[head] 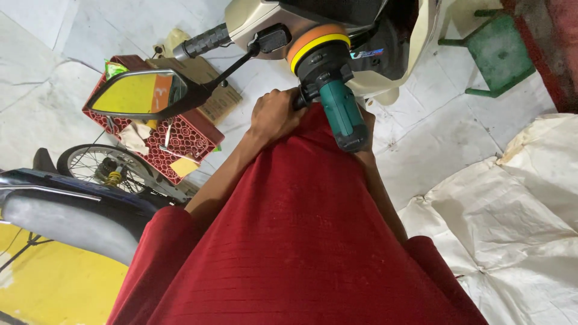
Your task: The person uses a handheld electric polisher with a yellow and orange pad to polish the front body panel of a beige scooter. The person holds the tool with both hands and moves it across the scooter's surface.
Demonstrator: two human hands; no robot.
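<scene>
Polisher [340, 111] teal body, orange-yellow pad; shirt [301, 241] dark red, faint stripes; crate [180, 144] red lattice; stool [500, 54] green.

The polisher [337, 96] is a handheld power tool with a teal-green motor body and a black head. Its body runs lengthwise away from the person, slightly tilted, the rear end close to the red shirt and the head pointing at the scooter. A short black side handle sticks out to the left of the head. At the front sits a round foam pad [314, 41] in 2 layers, orange outside and yellow behind, pressed against the scooter's cream body panel [253, 18] just below the handlebar.
</scene>
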